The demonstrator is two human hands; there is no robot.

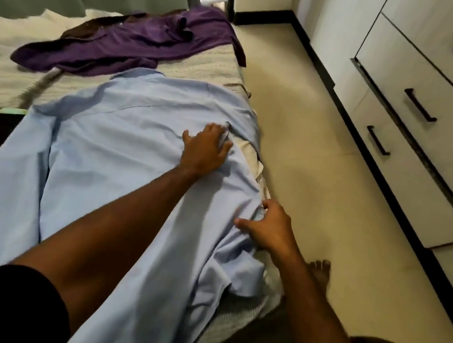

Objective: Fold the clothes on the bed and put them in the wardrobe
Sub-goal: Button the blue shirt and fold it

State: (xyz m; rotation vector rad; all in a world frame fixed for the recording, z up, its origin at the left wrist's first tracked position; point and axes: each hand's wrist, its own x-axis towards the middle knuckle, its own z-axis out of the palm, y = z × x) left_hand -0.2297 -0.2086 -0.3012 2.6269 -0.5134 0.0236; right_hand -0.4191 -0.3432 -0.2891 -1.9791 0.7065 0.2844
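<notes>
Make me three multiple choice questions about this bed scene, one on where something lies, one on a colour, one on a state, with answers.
1. Where does the purple garment lie?
A. on the floor
B. on the bed beyond the blue shirt
C. in a drawer

2. What colour is the shirt under the hands?
A. light blue
B. red
C. black

3. How is the left hand?
A. pressed flat on the shirt
B. gripping a drawer handle
C. holding a hanger

Answers: 1 B, it sprawls on the bedcover farther off. 2 A, pale blue cloth. 3 A, fingers spread on the fabric.

Smooth matt cloth blue shirt (123, 157)
</notes>
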